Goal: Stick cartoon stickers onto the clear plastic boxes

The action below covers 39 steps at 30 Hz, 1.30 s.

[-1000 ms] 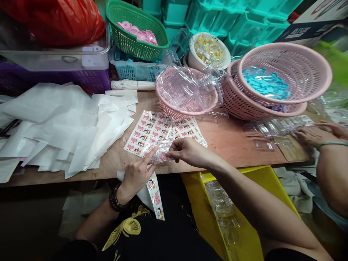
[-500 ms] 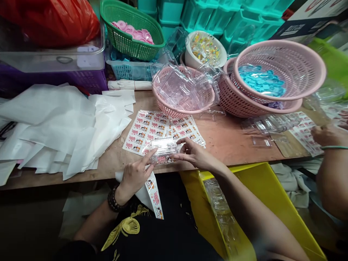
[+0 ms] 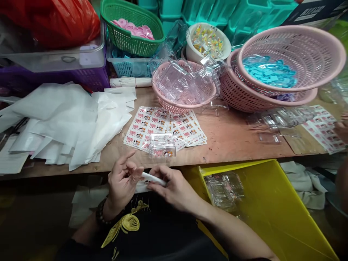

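Note:
A strip of cat stickers (image 3: 153,178) on white backing is pinched in my right hand (image 3: 174,186), just below the table's front edge. My left hand (image 3: 123,179) is beside the strip's left end, palm turned up and fingers partly spread; whether its thumb touches the strip is unclear. On the table edge above my hands stands a clear plastic box (image 3: 162,145) with a cat sticker on its front. Behind it lie printed sticker sheets (image 3: 144,125), fanned out on the wood. Neither hand touches the box.
White backing papers (image 3: 62,123) are heaped at left. A pink basket (image 3: 183,105) of clear boxes stands behind the sheets, larger pink baskets (image 3: 239,94) to its right. A yellow bin (image 3: 272,203) sits below the table. Another person's hand (image 3: 342,127) shows at far right.
Both hands have left the clear box and moved down toward my body. My right hand has taken hold of the sticker strip. The view has shifted slightly, and the other person's arm is mostly out of frame.

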Each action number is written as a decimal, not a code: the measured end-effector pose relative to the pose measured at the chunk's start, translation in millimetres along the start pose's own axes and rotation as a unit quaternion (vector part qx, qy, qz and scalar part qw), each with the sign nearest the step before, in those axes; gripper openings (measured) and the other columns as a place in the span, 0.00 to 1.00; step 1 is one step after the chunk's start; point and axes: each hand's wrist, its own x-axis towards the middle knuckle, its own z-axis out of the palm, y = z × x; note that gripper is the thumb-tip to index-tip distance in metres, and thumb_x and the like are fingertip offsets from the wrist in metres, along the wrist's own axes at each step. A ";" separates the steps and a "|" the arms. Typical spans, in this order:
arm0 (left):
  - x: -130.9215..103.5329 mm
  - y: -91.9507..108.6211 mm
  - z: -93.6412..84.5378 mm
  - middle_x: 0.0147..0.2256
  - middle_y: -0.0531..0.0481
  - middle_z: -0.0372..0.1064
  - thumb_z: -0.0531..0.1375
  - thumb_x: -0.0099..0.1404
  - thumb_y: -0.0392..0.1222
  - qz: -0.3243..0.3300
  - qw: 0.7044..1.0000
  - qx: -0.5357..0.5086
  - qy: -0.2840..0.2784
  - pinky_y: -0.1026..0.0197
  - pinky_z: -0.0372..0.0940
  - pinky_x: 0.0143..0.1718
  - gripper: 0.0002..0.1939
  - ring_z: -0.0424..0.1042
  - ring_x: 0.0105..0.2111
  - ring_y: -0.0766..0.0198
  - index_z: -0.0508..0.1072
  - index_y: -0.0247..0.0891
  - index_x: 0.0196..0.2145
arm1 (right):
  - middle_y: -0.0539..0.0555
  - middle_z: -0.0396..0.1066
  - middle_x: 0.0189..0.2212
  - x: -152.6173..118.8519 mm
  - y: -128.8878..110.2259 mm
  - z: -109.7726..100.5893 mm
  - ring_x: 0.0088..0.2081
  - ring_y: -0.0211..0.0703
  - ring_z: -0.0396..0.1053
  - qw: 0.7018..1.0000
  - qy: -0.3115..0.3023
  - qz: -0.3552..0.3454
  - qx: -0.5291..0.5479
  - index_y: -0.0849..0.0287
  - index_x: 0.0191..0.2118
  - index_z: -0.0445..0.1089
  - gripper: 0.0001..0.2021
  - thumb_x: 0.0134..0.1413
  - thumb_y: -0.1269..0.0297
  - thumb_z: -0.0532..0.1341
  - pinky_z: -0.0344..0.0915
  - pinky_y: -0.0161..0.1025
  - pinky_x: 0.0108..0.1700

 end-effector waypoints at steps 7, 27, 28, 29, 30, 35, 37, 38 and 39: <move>13.6 8.2 1.0 0.30 0.44 0.80 0.71 0.56 0.53 -0.159 0.964 -0.052 -0.205 0.64 0.73 0.30 0.18 0.78 0.28 0.61 0.82 0.33 0.33 | 0.51 0.76 0.35 -4.8 13.0 -28.8 0.35 0.41 0.70 0.999 -0.017 0.026 -0.008 0.57 0.42 0.73 0.11 0.53 0.61 0.68 0.66 0.36 0.36; 30.9 17.4 -5.3 0.38 0.45 0.83 0.67 0.61 0.44 -0.145 0.922 0.035 -0.358 0.62 0.75 0.36 0.14 0.81 0.35 0.59 0.83 0.38 0.44 | 0.55 0.80 0.33 -17.4 21.1 -52.8 0.34 0.45 0.76 0.994 0.086 -0.036 -0.054 0.56 0.36 0.80 0.11 0.58 0.55 0.67 0.72 0.39 0.37; 31.3 18.8 -4.7 0.38 0.45 0.83 0.67 0.61 0.44 -0.145 0.915 0.041 -0.374 0.62 0.75 0.36 0.15 0.81 0.35 0.59 0.83 0.38 0.45 | 0.55 0.80 0.33 -17.4 22.4 -51.7 0.33 0.45 0.76 0.993 0.087 -0.048 -0.069 0.56 0.37 0.80 0.10 0.59 0.55 0.66 0.72 0.40 0.38; 31.9 19.9 -3.6 0.37 0.45 0.83 0.67 0.61 0.45 -0.151 0.911 0.045 -0.382 0.62 0.75 0.36 0.14 0.80 0.35 0.59 0.83 0.38 0.44 | 0.55 0.81 0.33 -17.7 24.2 -50.5 0.33 0.44 0.77 0.991 0.084 -0.063 -0.085 0.55 0.39 0.80 0.10 0.61 0.56 0.65 0.73 0.40 0.37; 32.6 20.6 -2.2 0.36 0.45 0.82 0.67 0.61 0.45 -0.163 0.908 0.047 -0.383 0.62 0.74 0.36 0.13 0.80 0.34 0.59 0.84 0.37 0.42 | 0.55 0.81 0.34 -18.2 26.5 -49.3 0.34 0.44 0.77 0.987 0.083 -0.084 -0.106 0.54 0.41 0.81 0.10 0.62 0.57 0.63 0.73 0.40 0.38; 40.1 14.9 1.9 0.29 0.46 0.81 0.67 0.58 0.45 -0.245 0.887 -0.009 -0.391 0.65 0.71 0.28 0.10 0.76 0.26 0.63 0.83 0.35 0.33 | 0.56 0.80 0.44 -27.1 36.1 -48.2 0.46 0.50 0.76 0.921 0.160 -0.275 -0.225 0.44 0.41 0.82 0.10 0.63 0.60 0.61 0.72 0.50 0.49; 42.9 11.4 -0.3 0.28 0.46 0.80 0.67 0.59 0.44 -0.249 0.881 -0.031 -0.401 0.65 0.70 0.28 0.09 0.76 0.26 0.64 0.82 0.35 0.32 | 0.56 0.80 0.40 -29.4 31.3 -52.4 0.44 0.51 0.75 0.918 0.196 -0.298 -0.173 0.43 0.36 0.82 0.09 0.61 0.58 0.63 0.71 0.53 0.49; 43.7 10.3 -2.1 0.28 0.47 0.80 0.67 0.60 0.44 -0.235 0.888 -0.027 -0.395 0.65 0.70 0.27 0.09 0.75 0.26 0.64 0.82 0.35 0.32 | 0.56 0.80 0.37 -28.2 26.4 -56.1 0.42 0.50 0.75 0.930 0.208 -0.277 -0.119 0.44 0.34 0.81 0.08 0.61 0.56 0.63 0.71 0.52 0.48; 44.0 9.9 -4.1 0.28 0.47 0.79 0.66 0.61 0.44 -0.203 0.901 -0.013 -0.382 0.65 0.70 0.28 0.09 0.75 0.27 0.64 0.82 0.35 0.32 | 0.56 0.79 0.35 -24.4 20.1 -61.1 0.39 0.49 0.75 0.945 0.219 -0.236 -0.061 0.47 0.33 0.80 0.08 0.61 0.55 0.64 0.72 0.51 0.45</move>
